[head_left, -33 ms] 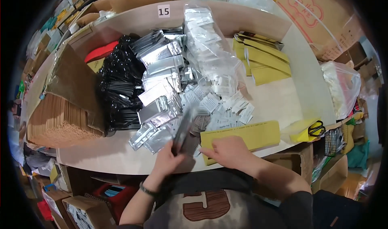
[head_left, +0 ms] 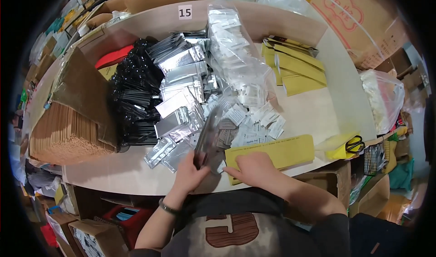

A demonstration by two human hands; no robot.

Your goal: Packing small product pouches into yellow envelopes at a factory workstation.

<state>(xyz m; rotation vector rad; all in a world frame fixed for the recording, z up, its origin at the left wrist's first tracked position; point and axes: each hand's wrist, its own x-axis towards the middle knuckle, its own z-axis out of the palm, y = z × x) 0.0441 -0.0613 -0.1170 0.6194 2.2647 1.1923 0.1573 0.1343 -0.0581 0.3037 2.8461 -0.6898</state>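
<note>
My left hand (head_left: 189, 171) is closed round a long, slim dark packet with silvery edges (head_left: 210, 134), blurred by motion and tilted up over the heap. On a yellow paper envelope (head_left: 290, 153) rests my right hand (head_left: 255, 167), its fingers curled at the envelope's left end. That end lies near the table's front edge. Small white printed sachets (head_left: 254, 125) are spread just beyond both hands. To their left, silver foil packets (head_left: 175, 121) lie in an overlapping heap. What the right fingers grip beneath the hand is partly hidden.
Glossy black packets (head_left: 136, 93) are piled at the left, beside an open carton of stacked brown card (head_left: 68, 130). A clear bag of white sachets (head_left: 229, 39) lies at the back. More yellow envelopes (head_left: 302, 71) are at the right, and black-handled scissors (head_left: 354, 144) on the right edge.
The dark packet in my left hand has swung a little and stands slightly more upright. My right hand stays on the envelope.
</note>
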